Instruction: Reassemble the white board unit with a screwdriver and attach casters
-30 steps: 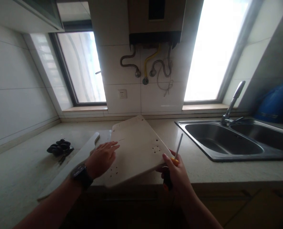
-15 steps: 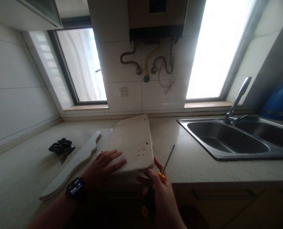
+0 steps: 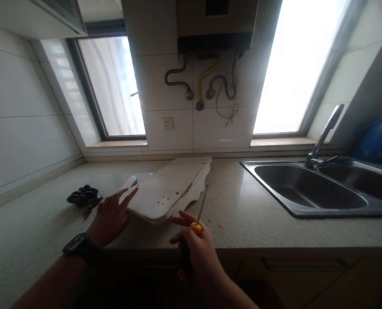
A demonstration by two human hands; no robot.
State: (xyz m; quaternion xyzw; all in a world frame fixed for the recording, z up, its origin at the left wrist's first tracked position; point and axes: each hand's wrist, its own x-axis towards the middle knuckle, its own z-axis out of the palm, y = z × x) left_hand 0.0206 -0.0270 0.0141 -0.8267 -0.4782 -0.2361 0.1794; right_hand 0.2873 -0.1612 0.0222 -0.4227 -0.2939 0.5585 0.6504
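A white panel piece with several small holes (image 3: 165, 184) lies aslant on the countertop, its worn side edge and a wavy-edged white part (image 3: 194, 193) showing at the right. My left hand (image 3: 113, 214), wearing a dark watch, rests at the panel's near left corner with fingers stretched out. In my right hand (image 3: 199, 244) is a screwdriver (image 3: 203, 204) with a yellow and black handle, its shaft pointing up and away. Some right fingers reach toward the panel's near right edge; whether they touch it I cannot tell. Behind my left hand shows the tip of a white curved strip (image 3: 129, 182).
Black knobbly parts (image 3: 84, 196) lie in a cluster on the countertop (image 3: 268, 234) at the left. A steel double sink (image 3: 293, 211) with a tap (image 3: 322, 133) is at the right. Above hangs a heater (image 3: 216, 21) with hoses. A socket (image 3: 168, 123) is on the wall.
The panel piece has turned and shifted, its near end swinging left over the curved strip, so its right side now shows. Both hands moved left, and the screwdriver went with the right one.
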